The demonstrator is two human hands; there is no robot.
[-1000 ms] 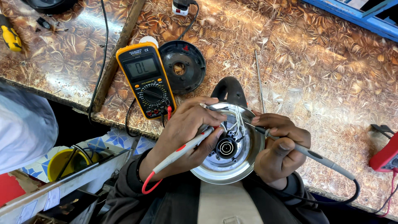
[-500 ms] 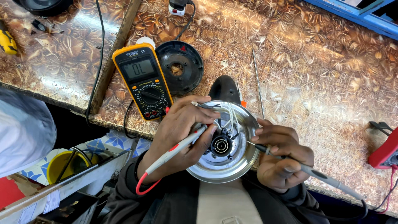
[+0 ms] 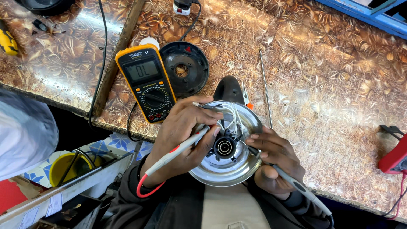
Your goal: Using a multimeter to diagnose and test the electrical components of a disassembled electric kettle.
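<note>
Both hands grip test probes over an upturned kettle base (image 3: 229,169), a round shiny metal disc held against the person's lap at the near edge of the counter (image 3: 322,85). Left hand (image 3: 182,135) has its fingers pressed together around the red probe (image 3: 186,146), pinching it like a pen, with the tip pointing at the white wires (image 3: 233,118) near the disc's top rim; the probe's red lead (image 3: 146,188) loops below the wrist. Right hand (image 3: 275,163) pinches the black probe (image 3: 296,184) between thumb and fingers, its tip reaching toward the black round connector (image 3: 224,147) at the disc's centre; whether the tip touches a contact cannot be told. 2 leads run off toward the person's body. Just beyond the left hand lies a yellow multimeter (image 3: 147,82) flat on the counter, its dial turned and its screen lit. Touching its right side sits a black round plastic cover (image 3: 184,70) with a hole in the middle. A black handle (image 3: 229,89) juts from behind the disc, and a thin metal rod (image 3: 266,89) lies on the counter to its right. At the far right edge rests a red device (image 3: 396,154) with a cable. Below the counter on the left stands a yellow tub (image 3: 63,169).
</note>
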